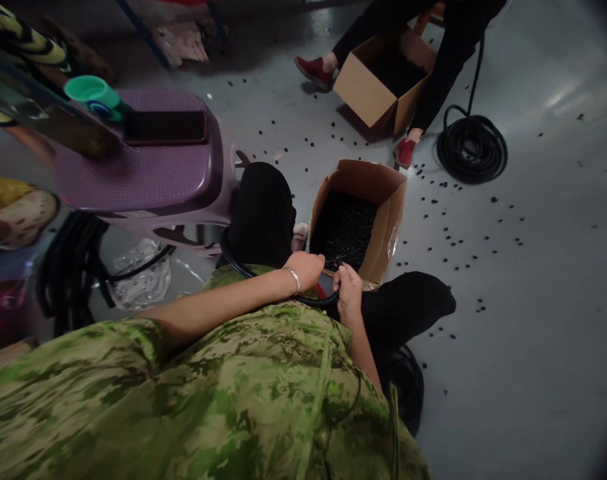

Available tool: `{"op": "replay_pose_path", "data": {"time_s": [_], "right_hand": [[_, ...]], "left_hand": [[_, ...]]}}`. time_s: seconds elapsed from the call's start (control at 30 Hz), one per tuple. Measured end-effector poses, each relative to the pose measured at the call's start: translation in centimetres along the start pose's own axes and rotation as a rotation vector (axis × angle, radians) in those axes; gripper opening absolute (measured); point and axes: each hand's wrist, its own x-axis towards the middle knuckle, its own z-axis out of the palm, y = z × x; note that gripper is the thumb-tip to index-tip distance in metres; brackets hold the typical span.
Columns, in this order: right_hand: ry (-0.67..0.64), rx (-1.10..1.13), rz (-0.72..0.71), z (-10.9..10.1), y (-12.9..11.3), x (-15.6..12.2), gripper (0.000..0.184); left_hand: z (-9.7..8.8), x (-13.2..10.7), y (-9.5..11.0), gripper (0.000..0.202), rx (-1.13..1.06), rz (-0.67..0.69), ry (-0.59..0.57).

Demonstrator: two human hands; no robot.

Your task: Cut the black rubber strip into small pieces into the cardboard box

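My left hand point(306, 269), with a bangle on its wrist, is closed near the front edge of an open cardboard box point(391, 217). A thin tip shows just beyond its fingers, but I cannot make out what it holds. My right hand point(349, 287) is closed around the end of a black ribbed hose point(316, 302), close beside the left. That hose runs across my lap, under my left wrist and round my left knee. Many small black pieces point(346, 227) fill the box between my knees. Something red shows between my hands, partly hidden.
A purple stool point(158, 177) at left bears a phone point(166, 127) and a green cup point(94, 97). Hose coils lie on the floor at right point(472, 150) and left point(71, 267). Opposite, a seated person's legs flank another box point(366, 90). Small black pieces dot the floor.
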Motion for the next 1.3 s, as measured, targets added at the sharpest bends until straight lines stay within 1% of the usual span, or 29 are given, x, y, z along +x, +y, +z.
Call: {"op": "replay_pose_path", "data": {"time_s": [0.07, 0.27, 0.5, 0.83, 1.0, 1.13, 1.3], "right_hand": [[-0.007, -0.001, -0.003, -0.02, 0.05, 0.05, 0.033], [0.027, 0.034, 0.020, 0.02, 0.15, 0.24, 0.038], [-0.011, -0.004, -0.003, 0.11, 0.01, 0.05, 0.032], [0.019, 0.034, 0.014, -0.08, 0.33, 0.20, 0.039], [0.001, -0.007, 0.014, 0.04, 0.17, 0.12, 0.039], [0.014, -0.021, 0.002, -0.04, 0.21, 0.16, 0.041], [0.006, -0.016, -0.007, -0.13, 0.32, 0.16, 0.037]], "left_hand": [[-0.05, -0.01, 0.03, 0.026, 0.001, -0.003, -0.005], [-0.18, -0.11, 0.09, 0.027, 0.004, -0.005, -0.011], [-0.08, -0.04, 0.04, 0.027, -0.003, 0.002, -0.009], [-0.27, -0.01, 0.04, 0.027, -0.008, -0.005, -0.016], [-0.23, 0.04, -0.01, 0.027, -0.003, 0.004, -0.005], [-0.17, 0.04, 0.03, 0.026, 0.003, 0.008, -0.003], [-0.06, 0.00, 0.09, 0.025, -0.013, 0.016, -0.003]]}}
